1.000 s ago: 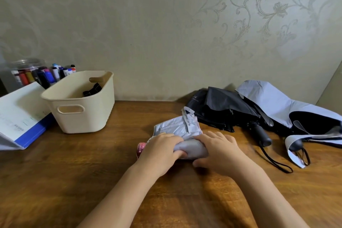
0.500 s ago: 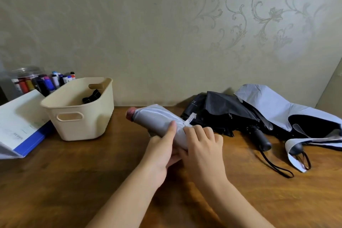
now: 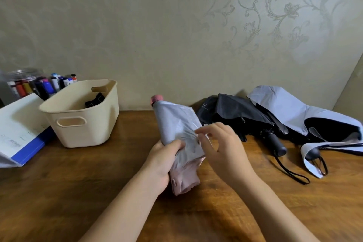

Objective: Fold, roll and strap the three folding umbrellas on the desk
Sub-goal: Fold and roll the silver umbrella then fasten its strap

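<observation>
Two hands on one silver umbrella (image 3: 176, 124) with a pink tip (image 3: 157, 98). Held up off the wooden desk (image 3: 98, 182), tilted, pink tip pointing away from the fingers. Left hand (image 3: 161, 165): fingers curled tight round the lower part, thumb on top of the cloth. Right hand (image 3: 224, 149): fingers bent and a little spread, tips touching the crinkled cloth just beside the left thumb; pinching or not, hard to tell. Past the right fingers, lying loose on the desk: a black umbrella (image 3: 235, 114) and a pale blue umbrella (image 3: 290, 110). Well past the left fingers: a cream basket (image 3: 82, 135) and a jar of markers (image 3: 29, 84).
</observation>
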